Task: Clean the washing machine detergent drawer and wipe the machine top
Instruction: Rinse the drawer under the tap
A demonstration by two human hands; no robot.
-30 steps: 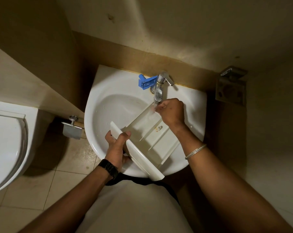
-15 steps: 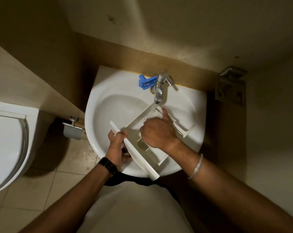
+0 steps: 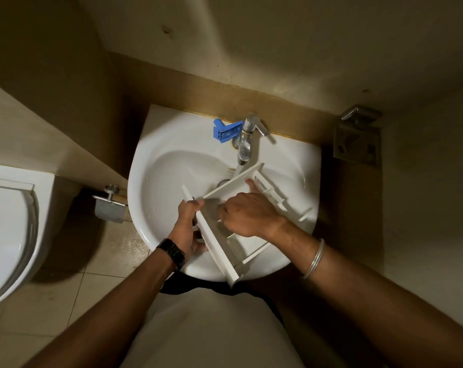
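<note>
Drawer (image 3: 233,187) gripped by left hand (image 3: 189,227), right hand (image 3: 249,212) inside.

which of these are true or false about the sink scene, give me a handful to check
1. The left hand grips the detergent drawer by its front panel. True.
2. The drawer is held over the toilet. False: it is over the white sink.
3. A blue plastic part lies on the sink rim beside the tap. True.
4. The right hand rests on the tap handle. False: it is on the drawer, thumb stretched along its side.
5. The left wrist wears a black watch. True.
</note>
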